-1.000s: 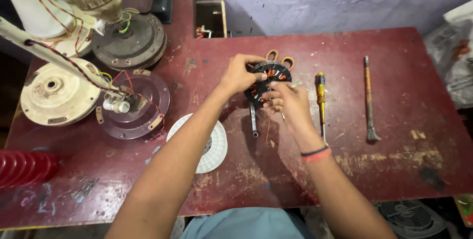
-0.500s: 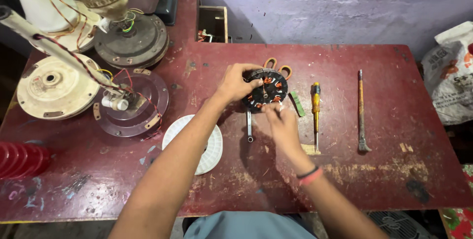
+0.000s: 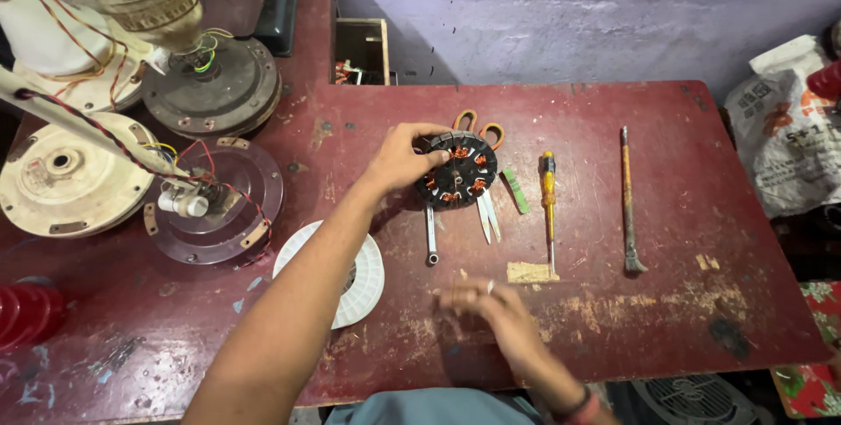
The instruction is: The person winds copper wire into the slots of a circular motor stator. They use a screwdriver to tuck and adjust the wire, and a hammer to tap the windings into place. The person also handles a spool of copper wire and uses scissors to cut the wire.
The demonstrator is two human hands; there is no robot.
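Fingers [image 3: 419, 152] of left hand [image 3: 399, 160] pinching rim of black stator [image 3: 457, 169] with copper coils, tilted over red table [image 3: 683, 215]. Left of stator: white spool [image 3: 368, 280]. Under it: scissors [image 3: 480, 131]. Right of stator: yellow screwdriver [image 3: 548, 206], then chisel [image 3: 627, 201]. Nearer than stator: right hand [image 3: 491, 307], blurred, loosely open, holding nothing.

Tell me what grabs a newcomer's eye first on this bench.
The black round stator with copper windings, mid-table, gripped at its edge by the left hand. The right hand hovers blurred nearer the front edge, holding nothing visible. Opened fan motor housings crowd the left end of the red table.
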